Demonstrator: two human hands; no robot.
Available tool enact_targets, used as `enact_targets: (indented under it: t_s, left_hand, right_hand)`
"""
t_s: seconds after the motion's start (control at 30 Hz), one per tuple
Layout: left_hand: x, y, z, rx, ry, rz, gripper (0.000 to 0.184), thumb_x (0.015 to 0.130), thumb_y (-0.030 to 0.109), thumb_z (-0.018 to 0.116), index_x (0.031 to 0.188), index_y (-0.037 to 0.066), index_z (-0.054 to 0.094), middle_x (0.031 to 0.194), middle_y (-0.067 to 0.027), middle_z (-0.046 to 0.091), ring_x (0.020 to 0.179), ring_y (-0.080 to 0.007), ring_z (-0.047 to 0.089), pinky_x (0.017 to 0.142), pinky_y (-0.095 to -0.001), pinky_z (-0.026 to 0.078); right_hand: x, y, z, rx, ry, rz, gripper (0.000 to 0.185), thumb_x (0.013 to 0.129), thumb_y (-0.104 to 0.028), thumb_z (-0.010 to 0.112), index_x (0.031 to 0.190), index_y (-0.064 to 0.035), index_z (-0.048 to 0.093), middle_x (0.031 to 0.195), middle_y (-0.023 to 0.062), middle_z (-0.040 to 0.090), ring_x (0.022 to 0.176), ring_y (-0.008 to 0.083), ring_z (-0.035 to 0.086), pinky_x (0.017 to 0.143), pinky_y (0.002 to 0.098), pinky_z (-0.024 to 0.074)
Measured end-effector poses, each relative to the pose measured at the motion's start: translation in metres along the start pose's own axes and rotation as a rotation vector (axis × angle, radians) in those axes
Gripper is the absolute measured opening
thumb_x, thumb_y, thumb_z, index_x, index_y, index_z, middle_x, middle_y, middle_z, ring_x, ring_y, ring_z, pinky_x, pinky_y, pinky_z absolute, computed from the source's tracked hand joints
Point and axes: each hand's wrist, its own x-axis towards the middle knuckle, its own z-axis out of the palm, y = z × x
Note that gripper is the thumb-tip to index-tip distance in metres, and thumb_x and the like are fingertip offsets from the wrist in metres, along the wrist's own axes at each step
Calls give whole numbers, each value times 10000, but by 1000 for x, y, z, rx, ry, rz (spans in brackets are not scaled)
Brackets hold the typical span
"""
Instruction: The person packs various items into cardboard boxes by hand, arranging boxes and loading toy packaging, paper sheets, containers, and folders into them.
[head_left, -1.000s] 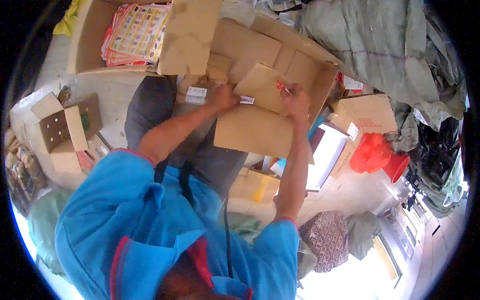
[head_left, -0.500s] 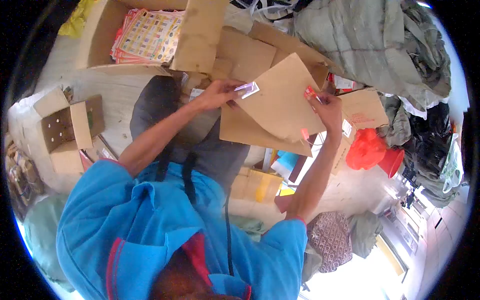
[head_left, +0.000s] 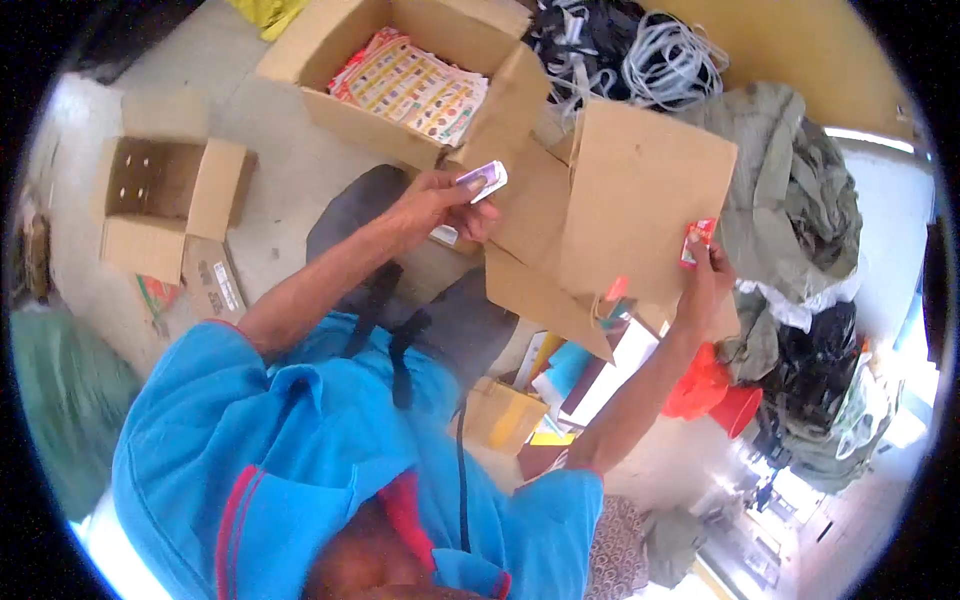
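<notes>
My left hand (head_left: 445, 207) pinches a small purple-and-white packet (head_left: 484, 182) between thumb and fingers, above the open cardboard box at my knees. My right hand (head_left: 709, 272) is closed on a small red packet (head_left: 697, 243). That packet lies in front of a broad brown cardboard flap (head_left: 645, 190), near its right edge; whether the fingers also grip the flap I cannot tell. A pinkish-red tag on a string (head_left: 617, 288) hangs by the flap's lower edge. Another flap (head_left: 545, 305) slopes down toward my legs.
An open carton (head_left: 395, 140) of printed leaflets (head_left: 420, 85) stands ahead. To the left sits a smaller open box (head_left: 150, 200). White strapping coils (head_left: 675, 60) and grey-green sacks (head_left: 800, 190) lie beyond the flap. Red plastic (head_left: 695, 385) and a taped box (head_left: 505, 415) are at the right.
My right hand has moved right and down with the red packet, and the large flap now stands more upright. My left hand still holds the purple-and-white packet. The camera view has shifted.
</notes>
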Motion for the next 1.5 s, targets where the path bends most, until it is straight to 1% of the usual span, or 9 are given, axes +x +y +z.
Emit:
enact_targets:
  t_s: [0.23,0.43,0.73,1.07,1.13,1.23,1.37,1.43,1.5]
  left_hand:
    - [-43,27,-25,44,196,83,320,933,297,531,990,-16,559,776,-81,649,573,-125,606,523,-239,500]
    - [-62,47,-47,41,359,118,371,924,360,537,858,-3,579,689,-61,624,541,-124,596,498,-249,492]
    - [-74,69,-70,58,411,169,380,939,348,515,834,-10,590,662,-58,622,547,-140,605,476,-264,481]
    - [-57,70,-90,-42,373,143,386,945,360,495,954,-18,569,764,-83,642,611,-156,620,545,-279,502]
    - [-54,72,-92,-71,396,134,416,953,374,468,1020,-30,541,811,-103,637,604,-171,618,539,-285,500]
    - [-49,74,-96,-173,373,80,431,964,372,431,1070,-38,515,842,-117,626,618,-182,619,541,-296,501]
    - [-40,75,-96,-194,367,73,432,971,368,403,1058,-37,528,831,-110,622,623,-183,614,556,-302,504]
    - [-36,72,-98,-98,358,84,431,971,366,395,1060,-28,543,839,-109,625,628,-187,611,572,-309,506]
    - [-33,65,-95,-122,343,78,434,970,369,390,1053,-24,557,830,-107,627,628,-188,612,578,-306,505]
  right_hand:
    - [22,-125,126,-126,-124,-221,358,718,-284,753,866,32,675,749,13,596,701,83,504,607,236,394]
    - [61,-183,277,-567,-507,-665,486,704,-491,688,842,-25,705,702,180,654,657,249,650,662,364,493]
    - [50,-129,457,-902,-830,-867,488,718,-563,623,850,-102,717,794,158,675,784,334,655,727,430,513]
    - [50,-75,487,-510,-707,-727,405,758,-512,606,775,-121,710,749,150,659,737,327,649,712,430,507]
    - [47,-57,485,-552,-772,-640,438,762,-477,623,966,-94,680,933,175,659,914,347,622,817,452,479]
    - [42,-47,478,-969,-834,-651,664,720,-380,694,1218,15,499,1348,266,368,1229,383,391,1027,470,322]
    - [16,-62,437,-590,-484,-968,566,786,-396,659,1155,18,546,1203,230,522,1107,338,527,931,444,427]
    - [-6,-82,397,77,-964,-41,432,848,-397,611,1040,-10,621,894,137,659,847,225,624,748,349,488]
    - [-42,-99,356,63,-1033,136,353,886,-340,584,862,5,658,709,52,642,647,129,578,602,262,457]
